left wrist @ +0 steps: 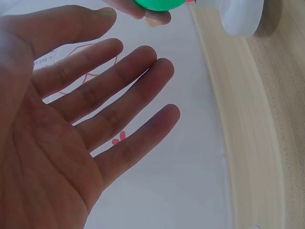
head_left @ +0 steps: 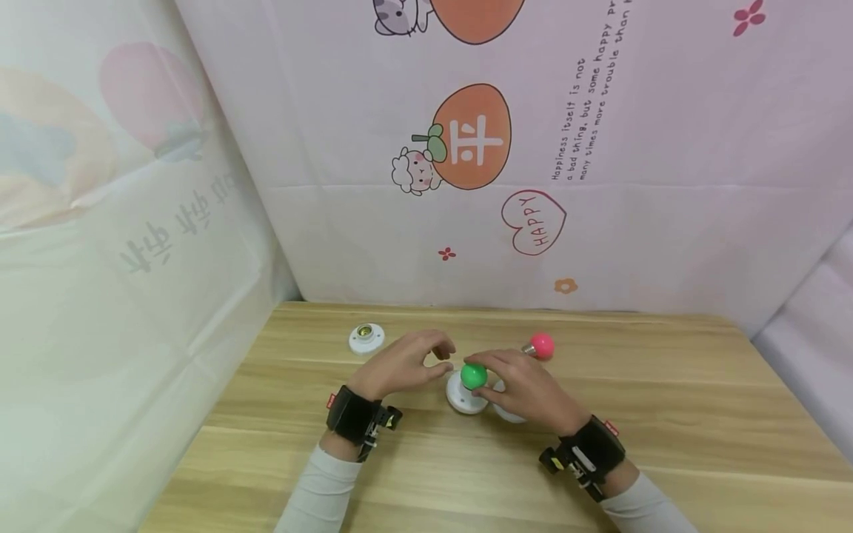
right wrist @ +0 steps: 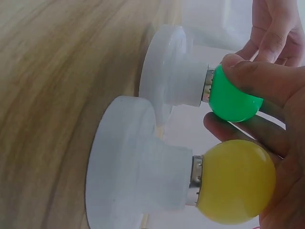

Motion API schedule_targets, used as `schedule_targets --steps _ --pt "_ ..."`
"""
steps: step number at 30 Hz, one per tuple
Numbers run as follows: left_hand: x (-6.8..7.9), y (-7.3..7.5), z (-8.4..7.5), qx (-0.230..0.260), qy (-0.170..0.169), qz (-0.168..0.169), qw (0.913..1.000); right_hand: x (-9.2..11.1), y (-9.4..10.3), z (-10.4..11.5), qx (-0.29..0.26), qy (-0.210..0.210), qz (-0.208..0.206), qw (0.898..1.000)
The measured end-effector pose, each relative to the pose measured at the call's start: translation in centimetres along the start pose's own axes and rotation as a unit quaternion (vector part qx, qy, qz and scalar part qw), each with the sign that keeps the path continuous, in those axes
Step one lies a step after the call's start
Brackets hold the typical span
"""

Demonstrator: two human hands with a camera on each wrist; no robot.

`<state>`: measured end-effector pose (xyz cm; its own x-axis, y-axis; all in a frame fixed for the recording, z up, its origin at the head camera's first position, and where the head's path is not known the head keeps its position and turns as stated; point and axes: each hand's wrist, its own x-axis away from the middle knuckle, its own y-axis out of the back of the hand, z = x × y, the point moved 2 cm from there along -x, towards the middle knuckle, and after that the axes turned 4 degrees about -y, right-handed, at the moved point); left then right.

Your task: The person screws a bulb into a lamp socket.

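My right hand [head_left: 529, 389] pinches a green light bulb [head_left: 474, 376] between thumb and fingers. The bulb's metal base sits partly inside a white round lamp holder [head_left: 464, 401] on the table; a strip of metal shows in the right wrist view. Beside it, a yellow bulb [right wrist: 238, 183] stands in a second white lamp holder [right wrist: 124, 167], close under my right palm; in the head view that hand hides the yellow bulb. My left hand [head_left: 403, 364] hovers just left of the green bulb, fingers spread and loosely bent, holding nothing.
A pink bulb [head_left: 543, 346] lies on its side behind my right hand. At the back left stands a lamp holder [head_left: 366, 338] with its brass socket bare. The wooden table [head_left: 426, 474] meets a printed white cloth [head_left: 373, 244] at its back edge.
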<state>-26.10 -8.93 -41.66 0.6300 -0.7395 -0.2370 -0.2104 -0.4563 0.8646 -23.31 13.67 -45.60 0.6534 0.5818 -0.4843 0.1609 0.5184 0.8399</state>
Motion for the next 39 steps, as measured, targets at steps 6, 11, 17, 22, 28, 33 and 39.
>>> schedule_targets --steps 6,11,17,22,28,33,39 --pt "-0.04 0.08 -0.08 0.001 0.003 0.001 1.0000 0.03 -0.11 -0.18 0.005 -0.013 0.010 1.000" --pt "-0.10 0.02 -0.08 0.006 0.005 0.001 1.0000 0.00 -0.18 -0.31 0.003 -0.010 0.009 1.000" --pt "-0.15 0.01 -0.10 0.006 0.011 0.003 0.9999 -0.04 -0.20 -0.39 0.007 -0.010 0.012 1.000" --pt "-0.22 -0.01 -0.21 0.010 0.013 0.002 0.9999 -0.05 -0.32 -0.52 0.006 -0.013 0.020 1.000" --pt "-0.30 0.05 -0.48 0.012 0.017 0.003 0.9998 -0.06 -0.34 -0.63 0.004 -0.016 0.027 1.000" --pt "-0.36 0.06 -0.64 0.008 0.018 0.003 0.9998 -0.09 -0.32 -0.68 0.002 -0.016 0.031 0.999" --pt "-0.40 0.04 -0.68 0.009 0.020 0.003 0.9998 -0.06 -0.40 -0.79 0.005 -0.012 0.031 0.999"
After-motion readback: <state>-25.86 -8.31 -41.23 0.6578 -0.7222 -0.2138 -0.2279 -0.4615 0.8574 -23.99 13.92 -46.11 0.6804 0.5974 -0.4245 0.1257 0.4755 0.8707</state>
